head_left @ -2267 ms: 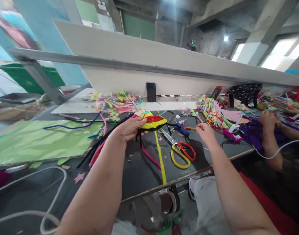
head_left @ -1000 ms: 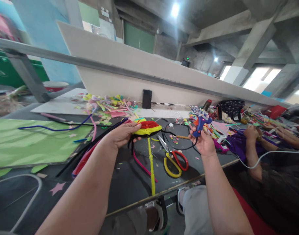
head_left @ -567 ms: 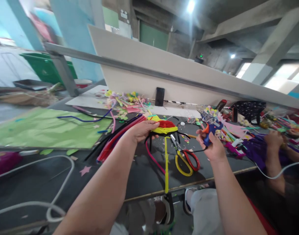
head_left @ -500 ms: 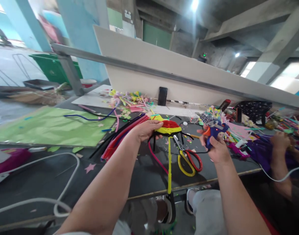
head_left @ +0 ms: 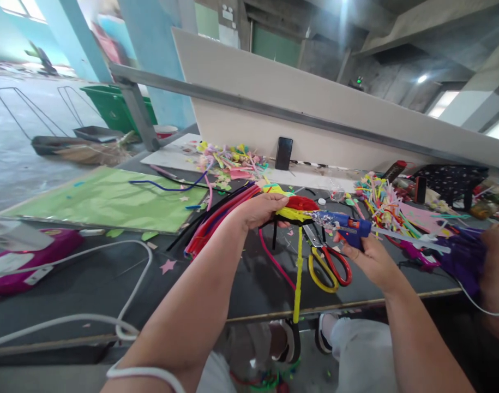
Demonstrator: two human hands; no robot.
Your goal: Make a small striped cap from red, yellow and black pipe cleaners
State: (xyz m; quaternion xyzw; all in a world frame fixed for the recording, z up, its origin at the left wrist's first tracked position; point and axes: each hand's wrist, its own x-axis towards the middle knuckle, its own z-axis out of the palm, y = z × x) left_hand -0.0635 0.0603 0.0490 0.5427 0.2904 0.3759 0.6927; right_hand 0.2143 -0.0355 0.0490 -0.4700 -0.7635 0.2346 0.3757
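Note:
My left hand [head_left: 265, 210] pinches a pipe-cleaner figure [head_left: 301, 204], red and yellow with a black edge. A yellow stem [head_left: 298, 278] hangs from it past the table's front edge. In my right hand [head_left: 370, 252] is a blue hot glue gun [head_left: 353, 229] with an orange trigger. Its foil-wrapped nozzle points left and meets the figure's right end; whether it touches cannot be made out. Below lie scissors [head_left: 330, 266] with one yellow and one red handle. Beside my left forearm is a bundle of red, purple and black pipe cleaners [head_left: 216, 224].
A green sheet [head_left: 106, 199] lies at left, near a magenta device [head_left: 36, 259] and a white cable [head_left: 137, 289]. A phone [head_left: 283, 153] leans against the back board. Offcuts [head_left: 233, 161] are heaped behind. A co-worker's hand [head_left: 497, 256] is at far right.
The glue gun has swung round and moved left, bringing its nozzle to the figure. My left hand still holds the figure. The whole view has shifted slightly.

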